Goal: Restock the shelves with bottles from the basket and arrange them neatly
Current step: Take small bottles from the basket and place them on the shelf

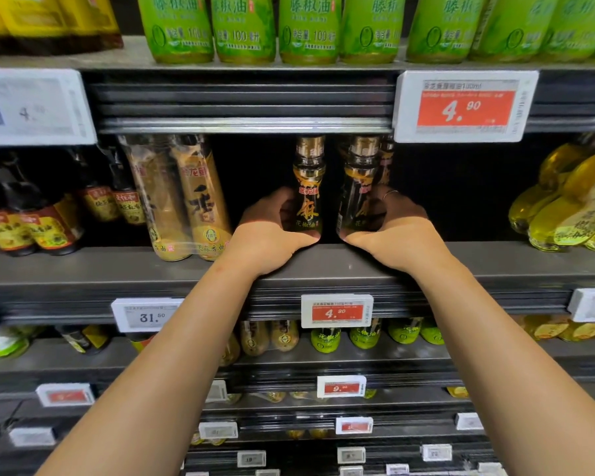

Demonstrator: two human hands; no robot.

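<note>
Head view: the left hand (272, 231) curls round a dark bottle (308, 187) standing upright on the shelf (495, 259), back from its front edge. Just beside it, the right hand (392, 231) grips a second bottle (358, 187), also upright.

Both bare arms reach forward. The left hand (270, 231) and right hand (390, 231) each curl round a bottle.

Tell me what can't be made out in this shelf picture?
Head view only:
- Basket: outside the frame.
- Dark bottle base: covered by left hand.
- Second dark bottle label: partly behind right hand.
- Left price tag: blurred.
- Green bottles: tops cut off.
</note>
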